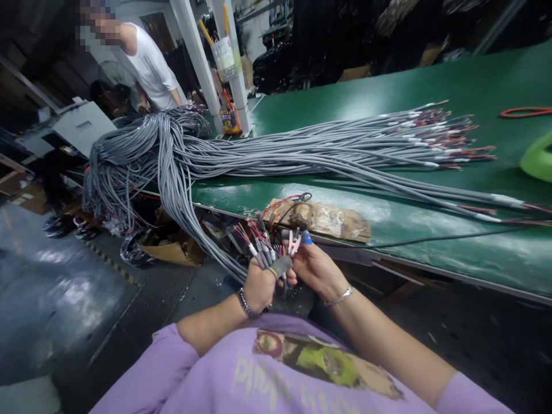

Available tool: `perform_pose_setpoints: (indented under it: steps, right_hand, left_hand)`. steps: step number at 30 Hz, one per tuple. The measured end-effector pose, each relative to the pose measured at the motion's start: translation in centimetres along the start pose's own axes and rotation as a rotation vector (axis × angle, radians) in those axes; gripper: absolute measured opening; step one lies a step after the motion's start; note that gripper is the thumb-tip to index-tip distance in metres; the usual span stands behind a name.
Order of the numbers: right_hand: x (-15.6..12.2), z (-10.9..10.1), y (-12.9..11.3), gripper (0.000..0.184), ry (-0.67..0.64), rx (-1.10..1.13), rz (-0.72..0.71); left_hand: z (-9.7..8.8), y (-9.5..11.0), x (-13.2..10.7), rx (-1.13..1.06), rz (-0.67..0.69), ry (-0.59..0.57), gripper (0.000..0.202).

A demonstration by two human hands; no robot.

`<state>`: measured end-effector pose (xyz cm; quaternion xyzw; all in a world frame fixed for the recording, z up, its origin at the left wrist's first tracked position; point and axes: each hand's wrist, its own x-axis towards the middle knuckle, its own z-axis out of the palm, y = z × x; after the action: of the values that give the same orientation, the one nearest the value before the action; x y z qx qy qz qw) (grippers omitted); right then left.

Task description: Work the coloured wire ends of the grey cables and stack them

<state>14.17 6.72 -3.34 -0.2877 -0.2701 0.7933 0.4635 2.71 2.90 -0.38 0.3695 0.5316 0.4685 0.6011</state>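
My left hand (pixel 260 286) is closed round a small bunch of grey cable ends (pixel 264 254), whose red, green and white inner wires fan out above the fist. A grey finger cot covers one finger. My right hand (pixel 316 268) pinches a small pink-handled tool (pixel 294 243) right beside those wire tips; a blue cot sits on a fingertip. Both hands hover just in front of the near edge of the green table (pixel 431 230).
A big bundle of grey cables (pixel 328 150) lies across the table and spills over its left end to the floor. A taped cardboard piece (pixel 328 219) sits at the table edge. A person in a white shirt (pixel 149 66) stands far left. A green object (pixel 538 158) lies at right.
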Motion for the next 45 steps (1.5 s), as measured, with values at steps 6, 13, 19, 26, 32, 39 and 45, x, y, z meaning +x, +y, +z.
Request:
perform_pose_setpoints:
  steps: [6, 13, 19, 26, 32, 39, 45]
  right_hand:
    - [0.0, 0.7, -0.1, 0.053, -0.013, 0.031, 0.033]
    - [0.0, 0.0, 0.5, 0.053, 0.043, 0.022, -0.037]
    - [-0.2, -2.0, 1.2, 0.042, 0.154, 0.098, -0.058]
    - [-2.1, -3.0, 1.1, 0.047, 0.288, -0.077, -0.018]
    - [-4.6, -0.2, 0.3, 0.038, 0.092, -0.493, -0.105]
    - [-5.5, 0.7, 1.2, 0.029, 0.138, -0.737, -0.268]
    - [-6.2, 0.6, 1.8, 0.025, 0.177, -0.728, -0.260]
  left_hand:
    - [-0.1, -0.7, 0.4, 0.009, 0.000, 0.011, 0.045]
    - [-0.1, -0.3, 0.0, 0.018, -0.003, 0.004, 0.047]
    - [-1.1, -1.2, -0.7, 0.010, -0.012, -0.045, 0.045]
    - [-2.4, -2.9, -0.4, -0.089, -0.055, -0.092, 0.044]
    - [-2.3, -3.3, -1.0, -0.133, -0.038, -0.127, 0.043]
    - [-2.2, -3.5, -1.9, -0.115, -0.025, -0.193, 0.048]
    - [-2.8, -3.2, -2.9, -0.074, 0.024, -0.281, 0.044]
